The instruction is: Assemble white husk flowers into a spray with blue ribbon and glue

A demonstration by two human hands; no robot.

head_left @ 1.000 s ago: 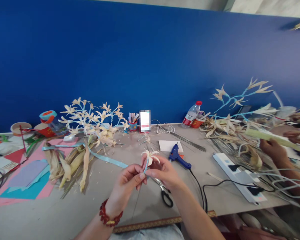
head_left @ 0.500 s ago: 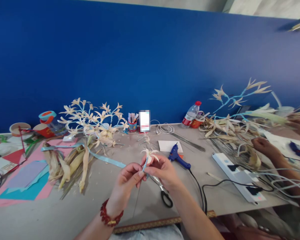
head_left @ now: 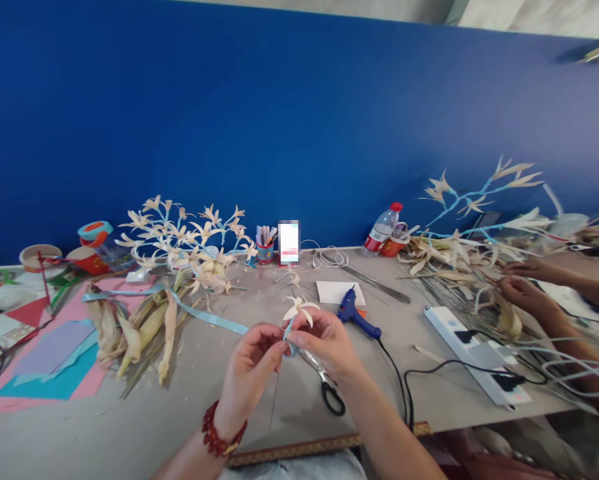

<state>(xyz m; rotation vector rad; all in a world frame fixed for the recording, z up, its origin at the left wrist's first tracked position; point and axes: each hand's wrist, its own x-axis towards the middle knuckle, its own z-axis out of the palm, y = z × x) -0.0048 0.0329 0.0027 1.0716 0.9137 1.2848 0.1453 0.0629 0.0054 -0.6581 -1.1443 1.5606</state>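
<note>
Between my hands is a cream flower [head_left: 299,308] made of what looks like corn husk, its stem wrapped in light blue tape. My right hand [head_left: 326,340] pinches the blue tape just below the petals. My left hand [head_left: 256,357], with a red bead bracelet at the wrist, has its fingertips closed at the stem. A thin wire hangs down below the fingers. The light blue tape [head_left: 214,319] runs from my left hand to the husks on the left. Partly behind my right hand lie scissors [head_left: 332,398] with black handles.
A blue glue gun [head_left: 352,312] rests by a white card. A white power strip [head_left: 472,357] with cords lies right. Husk flowers [head_left: 189,243] and dried husks [head_left: 144,327] are at left. A co-worker's hands [head_left: 524,293] work among husks at far right.
The blue tape now curls in a loop under the flower at my right fingers. The flower has tilted slightly. At far right, the co-worker's hands have come together.
</note>
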